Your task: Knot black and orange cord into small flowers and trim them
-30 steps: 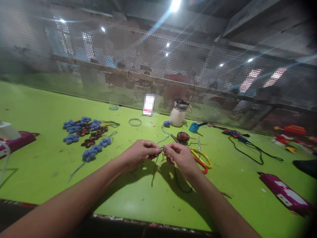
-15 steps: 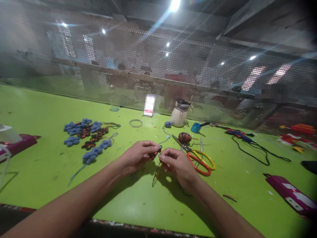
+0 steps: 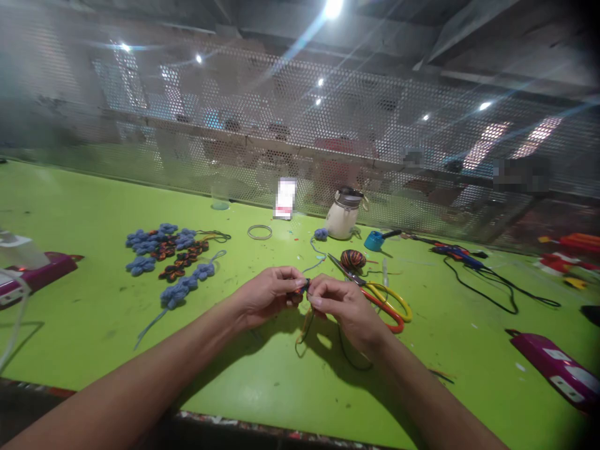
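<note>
My left hand [image 3: 268,294] pinches a small dark multicoloured yarn flower [image 3: 302,287], mostly covered by the fingers. Right beside it, my right hand [image 3: 341,305] is closed on a yarn strand at the flower's edge; the exact grip is hidden. Dark and yellowish yarn tails [image 3: 304,337] dangle below the fingertips. Behind my right hand lie scissors [image 3: 398,325] with red and yellow handles, next to a multicoloured yarn ball [image 3: 353,259]. To the left rest several blue yarn flowers [image 3: 174,294] and dark orange-flecked ones [image 3: 172,272].
On the green table [image 3: 262,387] stand a cream jug [image 3: 342,220], a blue pot [image 3: 374,241], a lit phone [image 3: 285,199] and a metal ring [image 3: 259,232]. Purple power strips [image 3: 557,369] lie at both sides. A blue tool [image 3: 462,257] with a black cord is at right. Perforated screen behind.
The small dark loop between my fingertips no longer shows. My right hand dipped slightly, then came back up against the flower. The yarn tails have shifted, and the view has drifted a little.
</note>
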{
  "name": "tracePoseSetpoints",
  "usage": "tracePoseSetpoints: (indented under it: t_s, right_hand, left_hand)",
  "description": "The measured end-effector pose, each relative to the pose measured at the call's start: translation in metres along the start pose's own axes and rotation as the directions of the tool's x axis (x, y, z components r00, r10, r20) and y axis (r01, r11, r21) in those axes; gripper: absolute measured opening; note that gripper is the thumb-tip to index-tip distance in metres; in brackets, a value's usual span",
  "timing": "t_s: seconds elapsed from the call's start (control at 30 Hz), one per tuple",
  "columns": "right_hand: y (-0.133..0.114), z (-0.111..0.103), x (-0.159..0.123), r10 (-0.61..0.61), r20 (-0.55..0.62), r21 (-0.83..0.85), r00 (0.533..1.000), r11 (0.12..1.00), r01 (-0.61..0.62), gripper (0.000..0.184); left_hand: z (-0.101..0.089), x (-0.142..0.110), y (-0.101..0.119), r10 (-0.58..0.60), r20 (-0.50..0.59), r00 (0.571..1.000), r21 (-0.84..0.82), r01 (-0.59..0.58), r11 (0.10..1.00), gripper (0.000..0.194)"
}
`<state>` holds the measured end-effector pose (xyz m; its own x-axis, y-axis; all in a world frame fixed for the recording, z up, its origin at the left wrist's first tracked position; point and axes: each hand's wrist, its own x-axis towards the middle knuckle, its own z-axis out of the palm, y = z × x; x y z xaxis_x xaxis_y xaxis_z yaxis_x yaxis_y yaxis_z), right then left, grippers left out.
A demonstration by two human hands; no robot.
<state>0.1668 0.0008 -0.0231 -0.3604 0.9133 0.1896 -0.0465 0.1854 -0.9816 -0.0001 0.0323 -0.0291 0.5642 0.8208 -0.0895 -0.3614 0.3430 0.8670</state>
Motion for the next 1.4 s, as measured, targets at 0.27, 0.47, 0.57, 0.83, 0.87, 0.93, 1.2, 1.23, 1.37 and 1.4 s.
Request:
tracePoseSetpoints:
  t_s: [0.27,0.47,0.57,0.83,0.87,0.93,1.2,1.23,1.37,1.4]
  right_hand:
    - [-0.001,-0.006,-0.002,0.012,0.019,0.055,1.0,0.998,-0.013,0.013]
    - [-0.006,-0.004,-0.003,-0.021,-0.014,-0.162,1.0,0.987,0.018,0.016]
    - [-0.009,-0.003,-0.004,-0.094,-0.135,-0.271,0.986,0.961,0.054,0.017]
    - [0.003,0.002,0.0,-0.23,-0.259,-0.489,0.938,0.869,0.078,0.014]
    - [0.004,0.003,0.0,-0.236,-0.263,-0.499,0.936,0.863,0.077,0.013]
    - [0.005,0.003,0.0,-0.244,-0.262,-0.507,0.934,0.858,0.082,0.013]
    - [-0.001,0.004,-0.001,-0.205,-0.273,-0.462,0.94,0.885,0.059,0.013]
    - [-0.002,0.004,-0.001,-0.192,-0.281,-0.446,0.94,0.894,0.049,0.014]
    - [-0.004,0.005,-0.001,-0.121,-0.306,-0.355,0.944,0.935,0.005,0.015]
    - [-0.004,0.005,-0.001,-0.095,-0.307,-0.322,0.947,0.947,-0.01,0.015]
  left_hand:
    - [0.003,-0.003,0.004,-0.03,0.028,0.999,-0.007,0.031,1.0,0.015]
    - [0.0,-0.002,0.003,-0.045,0.002,0.999,-0.024,0.045,0.999,0.014]
    - [-0.001,-0.001,0.001,-0.028,0.007,1.0,-0.007,0.028,1.0,0.012]
    - [0.0,-0.001,-0.004,0.035,0.032,0.999,0.075,-0.038,0.996,0.013]
    - [0.0,0.0,-0.004,0.038,0.03,0.999,0.082,-0.04,0.996,0.013]
    - [0.0,0.0,-0.003,0.037,0.023,0.999,0.091,-0.039,0.995,0.014]
    - [-0.002,-0.003,-0.001,0.034,0.053,0.998,0.03,-0.036,0.999,0.014]
    - [-0.002,-0.003,0.0,0.027,0.056,0.998,0.024,-0.028,0.999,0.015]
    - [-0.001,-0.003,0.001,0.002,0.05,0.999,0.01,-0.002,1.0,0.016]
    - [-0.001,-0.003,0.001,0.002,0.05,0.999,0.007,-0.003,1.0,0.016]
